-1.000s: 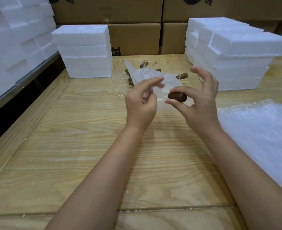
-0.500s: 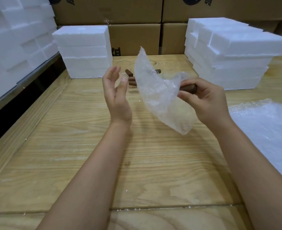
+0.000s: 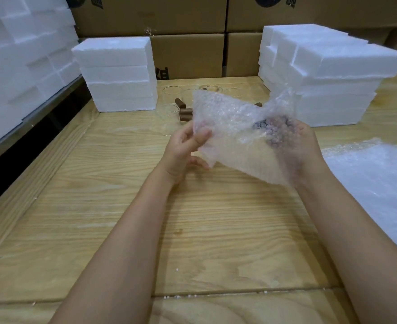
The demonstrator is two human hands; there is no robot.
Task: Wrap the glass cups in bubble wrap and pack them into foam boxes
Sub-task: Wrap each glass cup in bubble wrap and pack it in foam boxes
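Clear plastic, a bubble wrap sheet (image 3: 234, 132) is held up in the air above the wooden table (image 3: 192, 230), spread between the person's two hands. The left hand (image 3: 183, 150) pinches the sheet's left edge, with the thumb laid over the front and the other fingers curled behind it. The right hand (image 3: 307, 146) lies under the sheet's right part and shows only dimly through the bubbles. Its fingers are curled round a brown handle (image 3: 261, 125), which is also seen through the wrap. The glass body belonging to that handle cannot be made out. The sheet's upper right corner rises crumpled above this hand.

Beyond the hands, at the back of the table, several glass cups (image 3: 169, 108) stand together, their dark brown handles lying near the sheet's far edge. On the left of them is a stack of white foam boxes (image 3: 118, 73). On the right, well apart from it, is a wider stack of foam (image 3: 333, 73). A pile of bubble wrap (image 3: 375, 178) lies flat on the table beside the right forearm. Cardboard boxes (image 3: 188, 54) line the wall behind, and more white foam blocks (image 3: 17, 66) fill the far left.
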